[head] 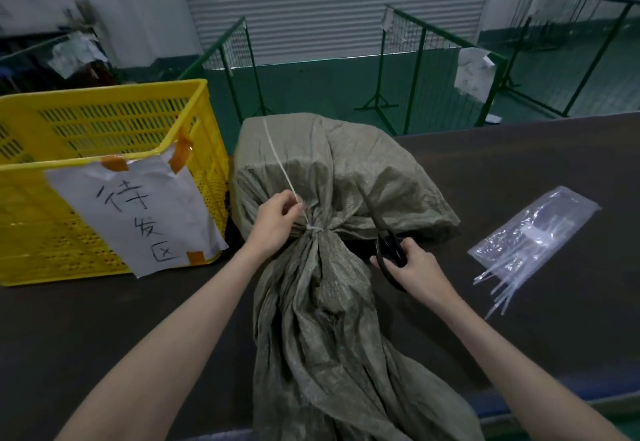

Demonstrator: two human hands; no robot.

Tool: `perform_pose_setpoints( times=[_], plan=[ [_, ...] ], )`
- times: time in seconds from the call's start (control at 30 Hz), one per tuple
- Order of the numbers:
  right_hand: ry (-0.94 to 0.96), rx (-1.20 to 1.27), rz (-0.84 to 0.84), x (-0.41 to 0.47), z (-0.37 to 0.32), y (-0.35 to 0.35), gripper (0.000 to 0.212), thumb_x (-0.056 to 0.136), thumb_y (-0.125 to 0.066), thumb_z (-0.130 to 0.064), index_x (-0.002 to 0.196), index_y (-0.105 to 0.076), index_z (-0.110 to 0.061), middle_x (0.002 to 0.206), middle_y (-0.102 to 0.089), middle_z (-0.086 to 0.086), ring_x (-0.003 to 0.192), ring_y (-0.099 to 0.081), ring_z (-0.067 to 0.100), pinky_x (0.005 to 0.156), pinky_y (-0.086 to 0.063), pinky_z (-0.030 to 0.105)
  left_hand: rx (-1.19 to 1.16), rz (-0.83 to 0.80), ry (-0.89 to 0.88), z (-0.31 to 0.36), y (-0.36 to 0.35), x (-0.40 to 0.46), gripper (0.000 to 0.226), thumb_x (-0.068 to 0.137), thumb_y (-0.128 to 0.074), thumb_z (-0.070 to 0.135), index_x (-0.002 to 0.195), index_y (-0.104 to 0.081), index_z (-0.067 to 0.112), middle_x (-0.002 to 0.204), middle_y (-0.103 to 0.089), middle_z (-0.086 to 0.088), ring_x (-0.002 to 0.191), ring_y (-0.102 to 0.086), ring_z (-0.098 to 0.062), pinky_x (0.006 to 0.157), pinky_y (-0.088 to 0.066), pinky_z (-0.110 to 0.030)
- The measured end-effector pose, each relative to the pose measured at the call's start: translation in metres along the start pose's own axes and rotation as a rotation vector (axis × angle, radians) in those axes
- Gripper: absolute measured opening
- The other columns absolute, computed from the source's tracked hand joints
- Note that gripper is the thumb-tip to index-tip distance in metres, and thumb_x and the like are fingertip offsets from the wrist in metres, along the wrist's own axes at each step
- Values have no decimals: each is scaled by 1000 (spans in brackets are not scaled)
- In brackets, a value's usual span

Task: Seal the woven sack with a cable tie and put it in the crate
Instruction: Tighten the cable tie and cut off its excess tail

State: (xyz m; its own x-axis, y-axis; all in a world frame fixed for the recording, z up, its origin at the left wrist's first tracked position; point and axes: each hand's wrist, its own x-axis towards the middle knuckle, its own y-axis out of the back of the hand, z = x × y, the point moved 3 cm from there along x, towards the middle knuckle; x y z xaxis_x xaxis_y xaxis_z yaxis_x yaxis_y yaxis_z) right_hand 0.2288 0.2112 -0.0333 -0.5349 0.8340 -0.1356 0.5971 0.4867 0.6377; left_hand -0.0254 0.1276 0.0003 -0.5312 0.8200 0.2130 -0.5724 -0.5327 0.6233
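**Sack neck cinched; tie tail awaiting trimming**

The loose mouth of the grey-green woven plastic sack (332,177) is trailing toward the viewer across the dark worktop (519,170). The right hand (414,267) is gripping black-handled scissors (389,250), fingers closed through the loops. The left hand (273,222) is pinching the long tail of the white plastic cable tie (313,230) cinched around the gathered neck. Risk: blades lying against the fabric may be nicking the weave, and cutting too near the lock could release the tie. A clear plastic bag (533,233) is holding spare ties, some protruding. The yellow perforated plastic crate (104,118), beside the sack, is showing nothing visible inside.
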Motion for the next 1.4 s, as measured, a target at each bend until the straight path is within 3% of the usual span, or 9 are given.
perform_pose_setpoints(
  times=[0.13, 0.37, 0.47, 0.6, 0.7, 0.8, 0.93, 1.1, 1.4],
  plan=[
    [55, -39, -94, 5, -6, 1, 57, 71, -59, -70, 88, -55, -17, 80, -65, 2, 75, -61, 15, 60, -43, 28, -56, 4, -4, 6, 9, 3, 11, 94, -55, 18, 86, -60, 14, 75, -59, 3, 73, -54, -11, 69, -40, -27],
    [137, 79, -145, 14, -15, -8, 44, 86, -57, -49, 92, -53, -6, 81, -66, 13, 67, -57, 17, 61, -42, 34, -36, -6, -5, 6, 13, 2, 10, 93, -56, 20, 87, -62, 15, 75, -60, 4, 71, -54, -10, 68, -41, -26],
    [181, -101, -129, 20, -16, -9, 38, 90, -49, -49, 93, -49, -11, 81, -64, 8, 80, -61, 26, 73, -45, 45, -53, 28, 18, 5, 14, 1, 10, 93, -57, 19, 85, -62, 16, 74, -61, 5, 75, -58, -13, 73, -46, -32],
    [225, -505, -46, 24, -20, -7, 36, 94, -34, -52, 91, -44, -18, 79, -56, -5, 89, -56, 26, 85, -26, 43, -75, 60, 26, 7, 19, 1, 9, 92, -57, 17, 84, -60, 16, 70, -59, 7, 73, -58, -15, 71, -45, -31],
    [289, -705, -23, 26, -24, -7, 38, 95, -28, -53, 93, -43, -18, 79, -56, -2, 90, -58, 28, 87, -27, 44, -105, 69, 42, 7, 24, 2, 10, 92, -57, 17, 82, -61, 16, 74, -64, -1, 72, -59, -16, 71, -48, -33],
    [349, -643, -88, 30, -25, -10, 32, 97, -34, -47, 96, -41, -16, 95, -65, 7, 93, -60, 32, 82, -38, 42, -107, 78, 48, 8, 29, 3, 10, 92, -57, 17, 84, -63, 14, 77, -65, -5, 72, -61, -17, 69, -48, -30],
    [365, -576, -106, 32, -24, -12, 30, 95, -41, -48, 93, -34, -18, 104, -61, 8, 93, -60, 34, 66, -41, 39, -102, 87, 37, 13, 36, 3, 9, 93, -56, 13, 89, -63, 9, 73, -62, 2, 63, -57, -6, 58, -45, -11],
    [387, -717, -82, 38, -24, -15, 40, 91, -40, -55, 97, -35, -16, 110, -63, 13, 100, -60, 37, 74, -42, 40, -96, 79, 34, 10, 43, 9, 8, 91, -58, 13, 85, -63, 15, 75, -65, 0, 67, -62, -15, 68, -53, -33],
    [370, -869, -120, 46, -38, -9, 60, 88, -35, -65, 117, -45, -13, 116, -60, 12, 107, -59, 33, 82, -46, 40, -127, 29, 15, 15, 48, 13, 12, 90, -60, 12, 81, -65, 19, 81, -72, -6, 75, -66, -17, 73, -52, -31]
  ],
)
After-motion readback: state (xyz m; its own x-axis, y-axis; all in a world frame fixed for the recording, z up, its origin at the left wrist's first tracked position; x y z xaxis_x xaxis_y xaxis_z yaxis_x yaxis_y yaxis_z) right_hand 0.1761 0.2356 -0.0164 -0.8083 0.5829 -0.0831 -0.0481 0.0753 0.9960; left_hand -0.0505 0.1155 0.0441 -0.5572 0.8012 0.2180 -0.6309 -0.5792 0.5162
